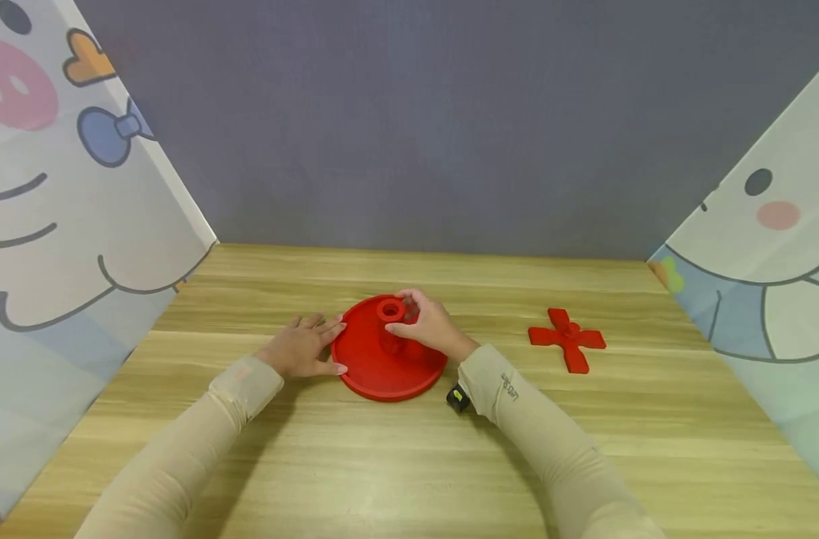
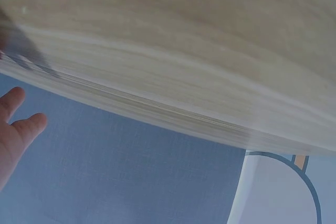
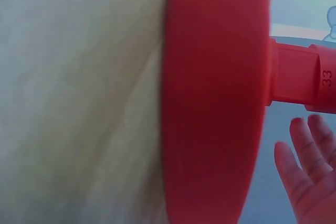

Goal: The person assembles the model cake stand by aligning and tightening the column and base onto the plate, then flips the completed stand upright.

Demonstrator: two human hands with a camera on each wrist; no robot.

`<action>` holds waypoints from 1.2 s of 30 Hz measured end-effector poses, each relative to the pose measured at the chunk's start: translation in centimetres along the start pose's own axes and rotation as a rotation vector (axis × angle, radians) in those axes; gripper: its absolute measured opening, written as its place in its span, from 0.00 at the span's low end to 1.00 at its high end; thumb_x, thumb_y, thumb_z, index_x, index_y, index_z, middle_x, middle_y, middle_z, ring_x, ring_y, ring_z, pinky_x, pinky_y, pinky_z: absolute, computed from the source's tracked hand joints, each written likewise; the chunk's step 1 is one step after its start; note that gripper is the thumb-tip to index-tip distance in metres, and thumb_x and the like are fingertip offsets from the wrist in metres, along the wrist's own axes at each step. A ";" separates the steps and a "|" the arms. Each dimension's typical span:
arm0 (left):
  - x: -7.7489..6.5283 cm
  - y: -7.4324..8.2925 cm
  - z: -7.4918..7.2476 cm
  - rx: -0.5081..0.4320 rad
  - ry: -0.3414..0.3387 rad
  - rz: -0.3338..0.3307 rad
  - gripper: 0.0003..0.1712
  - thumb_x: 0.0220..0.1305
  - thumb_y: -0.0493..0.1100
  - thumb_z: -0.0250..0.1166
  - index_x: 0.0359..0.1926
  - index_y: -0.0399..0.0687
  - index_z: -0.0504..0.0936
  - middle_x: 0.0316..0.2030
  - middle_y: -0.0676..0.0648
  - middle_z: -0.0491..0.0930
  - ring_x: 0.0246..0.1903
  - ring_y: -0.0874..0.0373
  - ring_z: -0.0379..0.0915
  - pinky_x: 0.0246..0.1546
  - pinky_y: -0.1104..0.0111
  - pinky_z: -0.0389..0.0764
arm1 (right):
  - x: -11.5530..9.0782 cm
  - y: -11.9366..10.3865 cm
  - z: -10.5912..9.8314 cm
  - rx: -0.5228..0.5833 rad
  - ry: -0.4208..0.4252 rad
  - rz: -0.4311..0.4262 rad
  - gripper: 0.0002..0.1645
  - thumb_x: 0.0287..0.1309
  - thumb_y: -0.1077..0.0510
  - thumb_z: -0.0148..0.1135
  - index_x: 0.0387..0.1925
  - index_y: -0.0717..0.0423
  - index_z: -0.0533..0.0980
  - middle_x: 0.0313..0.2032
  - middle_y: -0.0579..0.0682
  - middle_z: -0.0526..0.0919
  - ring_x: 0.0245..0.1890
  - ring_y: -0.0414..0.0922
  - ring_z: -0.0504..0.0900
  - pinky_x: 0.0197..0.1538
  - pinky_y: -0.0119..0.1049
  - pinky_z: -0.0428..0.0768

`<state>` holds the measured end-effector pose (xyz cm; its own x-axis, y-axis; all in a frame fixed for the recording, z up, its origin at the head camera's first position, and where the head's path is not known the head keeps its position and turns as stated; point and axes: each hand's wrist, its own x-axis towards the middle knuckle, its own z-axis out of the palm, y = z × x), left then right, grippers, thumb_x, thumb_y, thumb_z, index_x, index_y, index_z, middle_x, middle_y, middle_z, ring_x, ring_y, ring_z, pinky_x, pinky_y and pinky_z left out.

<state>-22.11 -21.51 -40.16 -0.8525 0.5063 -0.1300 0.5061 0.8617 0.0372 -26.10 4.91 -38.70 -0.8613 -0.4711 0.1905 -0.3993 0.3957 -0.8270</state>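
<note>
A round red dish with a raised rim lies on the table, an upright hollow red post near its middle. Against the dish's left rim, my left hand rests with fingers and thumb spread. My right hand is over the dish, thumb and fingers parted on either side of the post top. In the right wrist view that hand's fingers extend beside the post, marked "33", with a gap visible. Only some fingers of the left hand show in the left wrist view.
A flat red cross-shaped piece with a small central knob lies right of the dish. Beneath the right wrist sits a small black device. The wooden table meets a grey back panel and cartoon-printed side panels.
</note>
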 end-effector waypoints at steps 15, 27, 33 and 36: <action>-0.2 0.0 0.3 -0.016 0.003 0.009 0.52 0.59 0.74 0.52 0.72 0.42 0.59 0.71 0.43 0.56 0.66 0.36 0.55 0.63 0.38 0.55 | -0.3 0.1 -0.1 0.039 -0.062 -0.057 0.27 0.59 0.65 0.59 0.61 0.65 0.69 0.46 0.58 0.79 0.41 0.50 0.77 0.44 0.34 0.76; 0.2 -0.2 0.1 0.007 0.004 0.007 0.52 0.59 0.74 0.52 0.72 0.42 0.59 0.71 0.44 0.56 0.64 0.37 0.59 0.62 0.38 0.56 | 0.1 0.0 -0.2 -0.005 -0.007 -0.027 0.27 0.56 0.58 0.67 0.56 0.64 0.72 0.44 0.57 0.80 0.42 0.51 0.78 0.45 0.36 0.78; 0.1 -0.3 0.1 -0.008 -0.005 0.003 0.53 0.59 0.74 0.52 0.72 0.42 0.59 0.72 0.44 0.56 0.65 0.36 0.58 0.63 0.37 0.54 | 0.1 0.1 -0.3 0.000 -0.023 -0.034 0.31 0.60 0.61 0.63 0.63 0.64 0.68 0.48 0.58 0.79 0.44 0.51 0.78 0.45 0.37 0.78; 0.1 -0.2 0.2 -0.014 -0.002 0.005 0.53 0.59 0.74 0.52 0.72 0.42 0.59 0.71 0.44 0.56 0.64 0.36 0.59 0.62 0.37 0.54 | 0.0 0.2 -0.3 0.014 -0.036 -0.043 0.28 0.62 0.62 0.59 0.63 0.64 0.69 0.47 0.58 0.80 0.43 0.50 0.78 0.44 0.35 0.77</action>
<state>-22.29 -21.65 -40.36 -0.8498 0.5103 -0.1320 0.5082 0.8597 0.0516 -26.30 5.22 -38.67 -0.8314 -0.5155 0.2073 -0.4313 0.3634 -0.8258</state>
